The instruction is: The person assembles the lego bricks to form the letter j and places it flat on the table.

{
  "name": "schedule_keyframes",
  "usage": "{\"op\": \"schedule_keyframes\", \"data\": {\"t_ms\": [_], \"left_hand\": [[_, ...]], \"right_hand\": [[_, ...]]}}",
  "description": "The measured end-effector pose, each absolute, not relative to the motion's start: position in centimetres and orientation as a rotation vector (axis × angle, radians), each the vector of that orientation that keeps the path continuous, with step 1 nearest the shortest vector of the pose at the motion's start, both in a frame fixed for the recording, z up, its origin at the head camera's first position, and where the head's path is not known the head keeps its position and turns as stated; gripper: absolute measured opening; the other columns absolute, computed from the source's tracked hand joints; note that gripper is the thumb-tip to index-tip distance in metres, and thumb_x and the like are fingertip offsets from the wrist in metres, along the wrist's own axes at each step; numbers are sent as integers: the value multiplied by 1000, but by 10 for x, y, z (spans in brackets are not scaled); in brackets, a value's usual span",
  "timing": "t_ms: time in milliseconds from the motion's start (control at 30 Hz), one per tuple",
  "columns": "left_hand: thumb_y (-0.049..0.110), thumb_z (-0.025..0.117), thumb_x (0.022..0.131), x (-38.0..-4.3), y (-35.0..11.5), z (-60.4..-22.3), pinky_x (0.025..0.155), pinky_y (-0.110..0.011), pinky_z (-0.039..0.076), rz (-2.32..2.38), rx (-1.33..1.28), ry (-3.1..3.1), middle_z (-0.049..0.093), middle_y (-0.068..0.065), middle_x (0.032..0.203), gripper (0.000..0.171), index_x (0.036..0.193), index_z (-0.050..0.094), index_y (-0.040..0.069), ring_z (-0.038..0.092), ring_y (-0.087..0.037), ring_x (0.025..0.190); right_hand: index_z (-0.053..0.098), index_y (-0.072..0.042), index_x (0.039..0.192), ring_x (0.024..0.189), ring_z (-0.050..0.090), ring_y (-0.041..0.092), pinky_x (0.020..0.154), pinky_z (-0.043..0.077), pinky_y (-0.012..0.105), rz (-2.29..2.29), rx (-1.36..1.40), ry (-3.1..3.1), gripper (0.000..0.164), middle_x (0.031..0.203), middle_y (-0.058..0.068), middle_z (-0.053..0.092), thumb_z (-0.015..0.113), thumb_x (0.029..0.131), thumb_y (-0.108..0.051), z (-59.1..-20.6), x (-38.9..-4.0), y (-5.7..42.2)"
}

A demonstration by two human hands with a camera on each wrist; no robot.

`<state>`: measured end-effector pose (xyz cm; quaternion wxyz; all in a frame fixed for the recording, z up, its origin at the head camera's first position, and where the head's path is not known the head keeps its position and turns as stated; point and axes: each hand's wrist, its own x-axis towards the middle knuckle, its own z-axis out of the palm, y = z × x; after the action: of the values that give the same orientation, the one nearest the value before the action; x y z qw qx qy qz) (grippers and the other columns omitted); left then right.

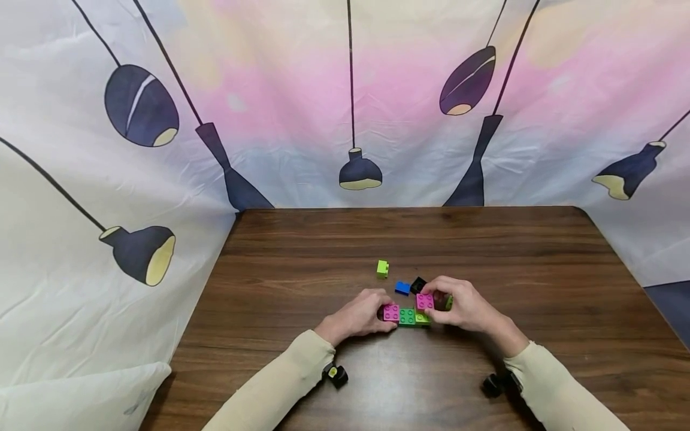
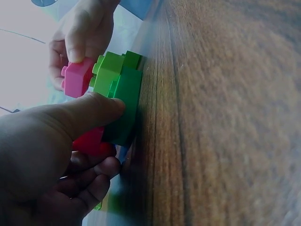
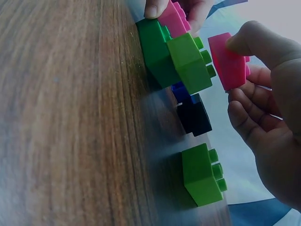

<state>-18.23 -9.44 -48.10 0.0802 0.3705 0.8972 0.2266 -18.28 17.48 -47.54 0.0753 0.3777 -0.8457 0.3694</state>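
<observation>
Right grip (image 1: 465, 305) clamped on pink brick (image 1: 424, 301), unseated above lime brick (image 1: 423, 319) | my left grip (image 1: 360, 314) clamped on joined pink-green block (image 1: 405, 315) | blue brick (image 1: 402, 288), black brick (image 1: 417, 285) loose beyond both!

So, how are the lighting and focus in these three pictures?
Head view: fairly clear overall, with pale glare on the near part of the table; left wrist view: cool and hazy, the backdrop washed out almost white, the closest wood grain soft; right wrist view: also bluish, brightest toward the upper right, with the near wood blurred but the nearer pink block fairly distinct.
</observation>
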Motion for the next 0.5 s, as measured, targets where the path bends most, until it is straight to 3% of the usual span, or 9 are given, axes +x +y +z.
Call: {"op": "schedule_keyframes", "data": {"t_ms": [500], "left_hand": [[30,77,83,-183,-94,-483,64,-13,42,693,1120,2687,60,6,90,31,105,70,9,50,-3,75]], "right_hand": [[66,-17,106,78,57,7,65,50,22,1125,1212,-2523,32,98,-9,62,79,78,-15,-480,-180,176]]}}
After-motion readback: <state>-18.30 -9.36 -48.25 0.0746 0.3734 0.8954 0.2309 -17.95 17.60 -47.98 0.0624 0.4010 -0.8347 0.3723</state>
